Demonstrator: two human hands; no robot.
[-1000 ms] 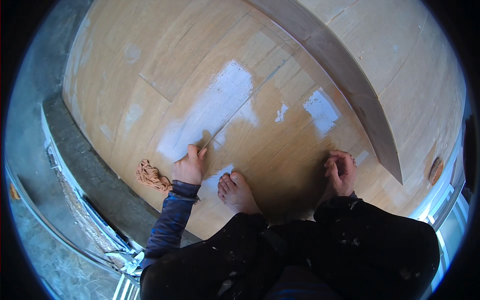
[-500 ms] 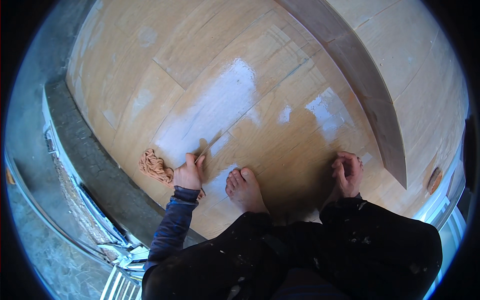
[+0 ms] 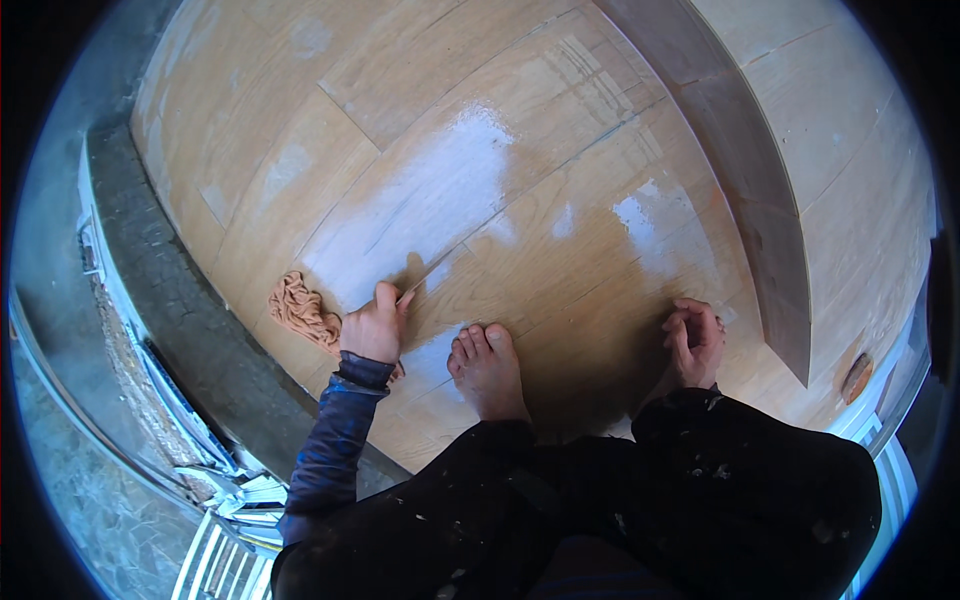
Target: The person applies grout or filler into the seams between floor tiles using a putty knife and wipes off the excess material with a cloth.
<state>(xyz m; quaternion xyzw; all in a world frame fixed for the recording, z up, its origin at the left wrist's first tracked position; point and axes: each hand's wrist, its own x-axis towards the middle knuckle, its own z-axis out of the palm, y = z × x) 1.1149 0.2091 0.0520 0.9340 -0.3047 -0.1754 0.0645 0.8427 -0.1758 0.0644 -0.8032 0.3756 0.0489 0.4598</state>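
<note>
While the view looks straight down from the person's head, a wood-look tiled floor [image 3: 300, 130] fills most of the frame, its pale brown planks bending toward the rim. White, hazy patches [image 3: 420, 205] lie across the middle of the floor, the largest just ahead of the left hand and a smaller one further right. A grey band of tile [image 3: 745, 170] crosses the upper right on a diagonal. Along the left edge runs a dark stone sill [image 3: 170, 300], with a metal window track below it. The person crouches in dark, paint-flecked trousers [image 3: 640, 500], which fill the lower part of the frame. A bare foot [image 3: 487, 368] is planted flat on the floor between the two hands. The left hand [image 3: 375, 325], at the end of a dark blue sleeve, presses down on the floor with its fingers closed around a small thin tool, its tip [image 3: 405, 296] touching a seam between planks; what the tool is cannot be told. Just beside that hand, on its left, lies a crumpled orange-brown rag [image 3: 300, 308], touching the floor and partly tucked behind the wrist. The right hand [image 3: 695, 340] rests near the right knee, fingers curled loosely inward and holding nothing visible.
</note>
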